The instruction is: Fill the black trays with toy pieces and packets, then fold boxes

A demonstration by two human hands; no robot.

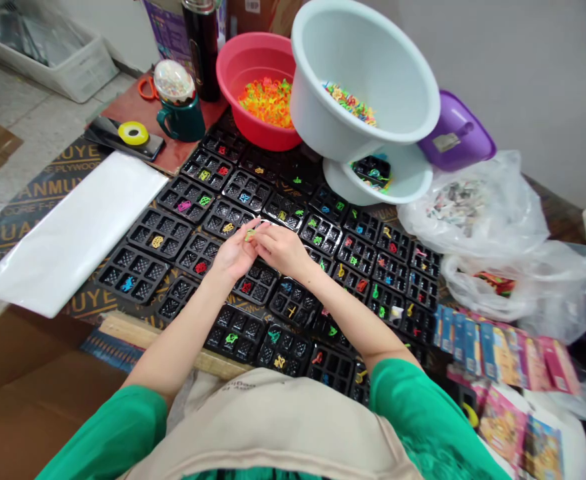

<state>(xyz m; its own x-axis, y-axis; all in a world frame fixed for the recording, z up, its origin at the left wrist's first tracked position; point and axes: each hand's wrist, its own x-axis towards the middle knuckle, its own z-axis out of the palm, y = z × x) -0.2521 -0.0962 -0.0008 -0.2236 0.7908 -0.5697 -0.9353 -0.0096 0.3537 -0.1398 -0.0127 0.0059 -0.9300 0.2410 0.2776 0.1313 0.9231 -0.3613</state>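
Both your left hand [233,254] and right hand [283,248] pinch a small green piece [249,235] above the black trays [145,268], fingertips touching.

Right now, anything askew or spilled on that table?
Yes: the large white basin sits tilted, propped on the smaller white bowl, coloured pieces pooled at one side. No spill seen; the black trays lie in rows.

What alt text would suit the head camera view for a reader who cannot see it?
A person's left hand and right hand pinch a small yellow-green plastic piece above black plastic compartment trays. Behind stand a round red plastic basin and a tilted pale blue plastic basin, both holding coloured pieces.
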